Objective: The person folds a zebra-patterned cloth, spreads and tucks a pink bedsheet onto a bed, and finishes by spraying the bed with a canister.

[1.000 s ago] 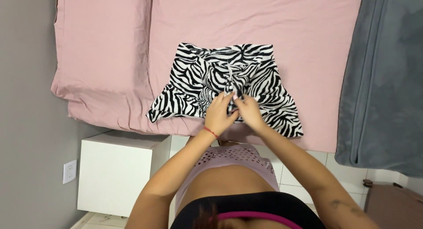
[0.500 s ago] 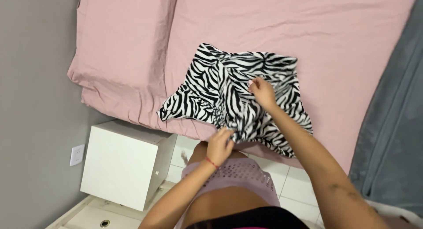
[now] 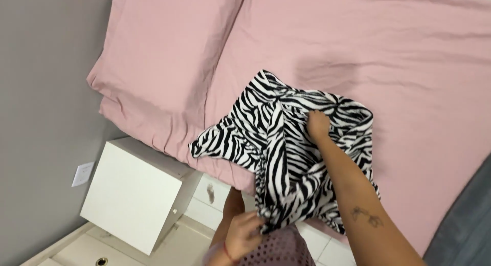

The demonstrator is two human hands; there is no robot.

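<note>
Head view: a bed under a pink cotton sheet (image 3: 388, 56) carries a pink pillow (image 3: 163, 66); beside it stands a white boxy nightstand (image 3: 128, 194). A black-and-white zebra-striped fabric garment (image 3: 286, 143) lies at the bed's edge. The right hand (image 3: 318, 125) presses into its upper folds, fingers curled; the left hand (image 3: 244, 235) pinches its lower hem shut. A white wall socket plate (image 3: 82, 174) sits on the grey wall.

Garment (image 3: 286, 158) lies on the bed sheet (image 3: 399, 56), draped over the near bed edge. Right hand (image 3: 318, 125) rests on the garment's far part; cloth lies left, right and beyond its fingers (image 3: 312, 115). Left hand (image 3: 244, 234) sits below the bed edge; the garment's near hem is in its fingers (image 3: 254, 226). Pillow (image 3: 163, 61) lies on the bed, well left of the right-hand fingers. Nightstand (image 3: 135, 194) stands left of the left-hand fingers, beside the wall (image 3: 41, 92).
</note>
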